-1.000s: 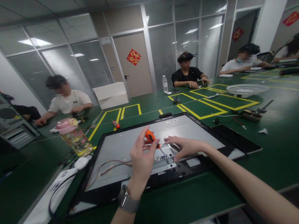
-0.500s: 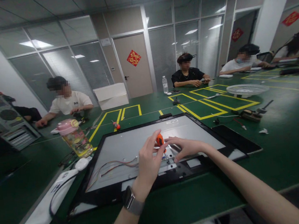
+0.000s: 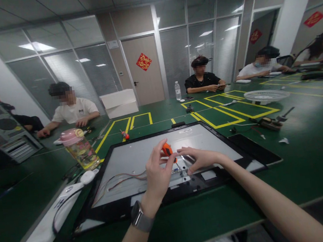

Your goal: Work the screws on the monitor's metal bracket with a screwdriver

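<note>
My left hand [image 3: 158, 172] is closed around the handle of an orange and black screwdriver [image 3: 167, 149]. Its shaft leans down to the right, toward a small silver metal bracket [image 3: 183, 172]. Over that bracket arches my right hand [image 3: 198, 159], its thumb on the bracket's right side and its fingers just right of the screwdriver; the palm side is partly hidden. Beneath both hands lies a large flat display panel [image 3: 142, 154] with a grey back and black frame. Thin coloured wires [image 3: 118, 178] run across its left half.
Left of the panel are a white power strip [image 3: 55, 216] with a black cable and a pink-lidded bottle [image 3: 79, 148]. A black slab [image 3: 253, 149] lies at right. Farther off are a red-tipped tool [image 3: 125, 135], a white box [image 3: 119, 103], a computer case [image 3: 6, 130] and several seated people.
The screwdriver handle has tipped to the left, and my left hand has shifted slightly left with it. My right hand has stayed in nearly the same place.
</note>
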`<state>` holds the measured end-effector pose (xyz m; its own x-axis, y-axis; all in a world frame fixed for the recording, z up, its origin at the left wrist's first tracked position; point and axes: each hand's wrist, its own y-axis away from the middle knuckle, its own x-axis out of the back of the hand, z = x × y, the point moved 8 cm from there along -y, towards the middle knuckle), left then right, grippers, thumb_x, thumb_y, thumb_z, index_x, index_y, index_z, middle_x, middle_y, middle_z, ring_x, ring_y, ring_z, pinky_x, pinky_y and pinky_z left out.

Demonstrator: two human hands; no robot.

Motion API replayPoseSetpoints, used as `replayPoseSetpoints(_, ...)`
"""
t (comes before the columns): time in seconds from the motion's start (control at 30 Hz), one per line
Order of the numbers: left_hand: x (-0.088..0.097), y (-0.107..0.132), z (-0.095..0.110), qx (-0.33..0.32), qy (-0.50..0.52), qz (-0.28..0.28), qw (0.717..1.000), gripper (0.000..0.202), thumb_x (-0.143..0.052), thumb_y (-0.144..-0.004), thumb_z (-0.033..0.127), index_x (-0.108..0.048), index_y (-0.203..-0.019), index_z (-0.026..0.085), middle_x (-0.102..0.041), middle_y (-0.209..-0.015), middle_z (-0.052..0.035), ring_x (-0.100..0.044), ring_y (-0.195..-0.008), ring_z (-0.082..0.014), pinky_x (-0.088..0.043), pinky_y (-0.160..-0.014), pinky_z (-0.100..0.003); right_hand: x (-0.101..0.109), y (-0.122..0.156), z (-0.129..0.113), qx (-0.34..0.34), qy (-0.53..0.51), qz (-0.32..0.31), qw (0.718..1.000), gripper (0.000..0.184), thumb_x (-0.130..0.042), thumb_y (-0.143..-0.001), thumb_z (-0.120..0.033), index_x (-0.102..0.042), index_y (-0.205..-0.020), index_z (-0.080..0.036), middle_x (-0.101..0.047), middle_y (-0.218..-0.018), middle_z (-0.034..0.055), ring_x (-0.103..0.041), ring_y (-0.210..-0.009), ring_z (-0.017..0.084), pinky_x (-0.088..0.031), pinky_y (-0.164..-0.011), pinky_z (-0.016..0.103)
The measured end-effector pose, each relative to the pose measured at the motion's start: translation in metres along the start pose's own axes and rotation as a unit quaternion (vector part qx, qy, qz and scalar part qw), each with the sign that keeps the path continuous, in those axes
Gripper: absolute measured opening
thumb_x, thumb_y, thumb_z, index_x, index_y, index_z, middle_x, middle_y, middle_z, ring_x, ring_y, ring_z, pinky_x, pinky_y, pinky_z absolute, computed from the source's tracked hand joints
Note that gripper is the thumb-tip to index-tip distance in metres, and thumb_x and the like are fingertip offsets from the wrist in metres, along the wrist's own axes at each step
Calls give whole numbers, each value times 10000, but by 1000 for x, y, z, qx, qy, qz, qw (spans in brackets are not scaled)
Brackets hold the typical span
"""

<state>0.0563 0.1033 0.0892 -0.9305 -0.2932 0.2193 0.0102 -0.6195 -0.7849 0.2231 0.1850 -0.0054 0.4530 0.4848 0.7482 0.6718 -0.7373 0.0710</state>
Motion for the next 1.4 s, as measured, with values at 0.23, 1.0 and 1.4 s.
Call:
replayPoseSetpoints(0.23, -8, 0, 2, -17, -36, -54, 998, 392, -640, -916, 274, -587, -1303, 279, -685, -1025, -36, -693, -760, -139, -625, -610, -227, -2, -1, 2, -4, -1, -6, 1000, 1107, -762, -582, -765, -434, -1502, -244, -256, -1648, 118, -132, -1533, 365, -125, -1246, 509)
replayPoseSetpoints(1.0, -10, 3, 4, -33, -34, -41, 998, 388, -642, -926, 308, -577, -1307, 273, -689, -1028, -43, -697, -785, -143, -616, -600, -214, -2, -1, 2, 2, -1, -6, 1000, 1057, -760, -616, -738, -445, -1494, -241, -265, -1644, 124, -150, -1531, 358, -148, -1242, 512)
replayPoseSetpoints(1.4, -5, 5, 14, -75, -33, -6, 997, 408, -653, -927, 292, -556, -1323, 274, -699, -1047, -46, -716, -821, -147, -631, -621, -216, -2, -1, 1, -3, 4, -4, 1000, 1097, -768, -603, -738, -437, -1499, -200, -255, -1644, 150, -154, -1529, 364, -150, -1241, 502)
